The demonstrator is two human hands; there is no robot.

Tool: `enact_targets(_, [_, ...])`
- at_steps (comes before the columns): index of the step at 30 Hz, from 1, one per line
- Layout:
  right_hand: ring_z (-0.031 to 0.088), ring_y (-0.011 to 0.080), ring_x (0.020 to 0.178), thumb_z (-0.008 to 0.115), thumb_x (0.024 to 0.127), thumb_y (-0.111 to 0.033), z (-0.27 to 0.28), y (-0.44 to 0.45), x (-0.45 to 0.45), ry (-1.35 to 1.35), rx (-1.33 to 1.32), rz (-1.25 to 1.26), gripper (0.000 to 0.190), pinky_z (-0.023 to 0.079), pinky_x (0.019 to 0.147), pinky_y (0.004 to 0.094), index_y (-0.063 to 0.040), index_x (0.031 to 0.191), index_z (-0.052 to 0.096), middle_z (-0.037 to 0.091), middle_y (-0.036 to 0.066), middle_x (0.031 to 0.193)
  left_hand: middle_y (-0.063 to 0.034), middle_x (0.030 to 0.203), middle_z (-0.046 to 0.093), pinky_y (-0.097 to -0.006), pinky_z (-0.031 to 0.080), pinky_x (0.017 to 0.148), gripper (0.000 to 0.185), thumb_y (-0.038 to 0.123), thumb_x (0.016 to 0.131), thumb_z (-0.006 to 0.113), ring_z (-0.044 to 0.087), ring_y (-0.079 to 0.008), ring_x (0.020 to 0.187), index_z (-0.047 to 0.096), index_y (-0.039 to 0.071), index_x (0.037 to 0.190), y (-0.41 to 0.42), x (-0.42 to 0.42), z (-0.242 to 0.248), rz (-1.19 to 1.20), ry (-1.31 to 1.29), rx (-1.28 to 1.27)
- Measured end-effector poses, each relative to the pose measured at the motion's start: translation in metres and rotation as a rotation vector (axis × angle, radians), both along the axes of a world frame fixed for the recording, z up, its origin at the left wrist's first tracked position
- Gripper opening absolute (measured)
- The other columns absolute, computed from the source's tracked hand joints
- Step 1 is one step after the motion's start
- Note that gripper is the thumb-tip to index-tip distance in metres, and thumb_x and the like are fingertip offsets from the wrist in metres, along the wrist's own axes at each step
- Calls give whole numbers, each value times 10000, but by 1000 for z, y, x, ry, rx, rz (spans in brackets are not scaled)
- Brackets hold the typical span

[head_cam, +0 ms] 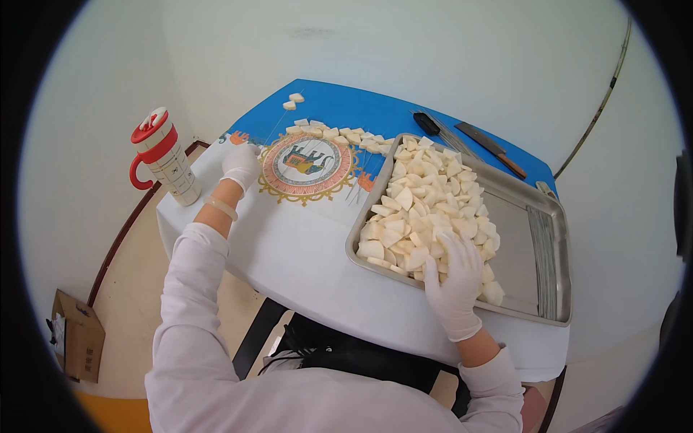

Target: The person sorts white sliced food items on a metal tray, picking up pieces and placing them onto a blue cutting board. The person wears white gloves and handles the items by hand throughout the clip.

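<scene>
My left hand [242,164], in a white glove, is closed on the lower end of a thin metal skewer [282,120]. Two pale, sliced vegetable pieces [293,101] are threaded near its far tip. My right hand [457,276], gloved too, rests with thumb and fingers spread on the near part of a heap of pale cut slices [427,200]. That heap fills the left and middle of a metal tray [373,203]. Bare skewers [544,265] lie bundled along the tray's right side. Left of the tray, loaded skewers [341,133] lie in a row across the elephant-print tablecloth [306,162].
A red and white tumbler [168,157] with a handle stands at the table's left edge. Behind the tray lie a cleaver [490,149] with a wooden handle, more thin skewers [449,132] and a black object [426,124]. A cardboard box [81,338] sits on the floor at left.
</scene>
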State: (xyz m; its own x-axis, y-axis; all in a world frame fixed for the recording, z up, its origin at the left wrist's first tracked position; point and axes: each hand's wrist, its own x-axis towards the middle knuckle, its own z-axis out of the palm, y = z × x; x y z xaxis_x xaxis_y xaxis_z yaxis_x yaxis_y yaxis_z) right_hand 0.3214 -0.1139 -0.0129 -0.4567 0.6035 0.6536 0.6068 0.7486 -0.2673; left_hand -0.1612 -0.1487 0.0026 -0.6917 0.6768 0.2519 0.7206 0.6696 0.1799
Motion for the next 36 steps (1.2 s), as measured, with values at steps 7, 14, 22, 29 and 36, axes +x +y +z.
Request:
enact_targets(7, [469, 372, 1360, 709, 851, -178, -6, 3, 3, 19, 35, -5, 461, 332, 1118, 512, -39, 1281, 616, 603, 135, 1348, -133, 1110, 739, -413, 576, 878, 233, 116, 916, 592, 712, -315, 1045, 772, 129, 1064, 21, -28, -20, 81, 27, -157])
enact_targets(14, [472, 366, 1358, 712, 844, -170, -8, 3, 2, 25, 31, -16, 421, 336, 1115, 506, -61, 1244, 639, 599, 122, 1349, -133, 1112, 737, -416, 578, 878, 229, 133, 923, 597, 712, -315, 1049, 767, 121, 1077, 22, -31, -26, 62, 87, -206])
enact_targets(22, [486, 359, 1350, 711, 848, -167, -4, 1, 1, 37, 20, -2, 384, 336, 1116, 494, -76, 1218, 663, 624, 120, 1303, -102, 1109, 739, -412, 574, 874, 251, 135, 930, 588, 711, -299, 1045, 759, 174, 1110, 21, -39, -29, 6, 111, -236])
enact_targets(29, [507, 357, 1328, 710, 856, -168, -3, 1, 3, 46, 4, -5, 337, 343, 1115, 492, -72, 1179, 684, 643, 125, 1278, -110, 1123, 731, -414, 558, 910, 273, 151, 938, 569, 696, -313, 1064, 759, 189, 1129, 23, -39, -34, -11, 102, -241])
enact_targets(36, [589, 363, 1217, 702, 878, -178, 5, 15, 13, 186, -195, 19, 313, 425, 1051, 463, -47, 1162, 687, 682, 166, 1200, -133, 1161, 720, -425, 545, 942, 309, 137, 945, 555, 680, -330, 1104, 742, 154, 1191, 27, -30, -16, 27, 150, -186])
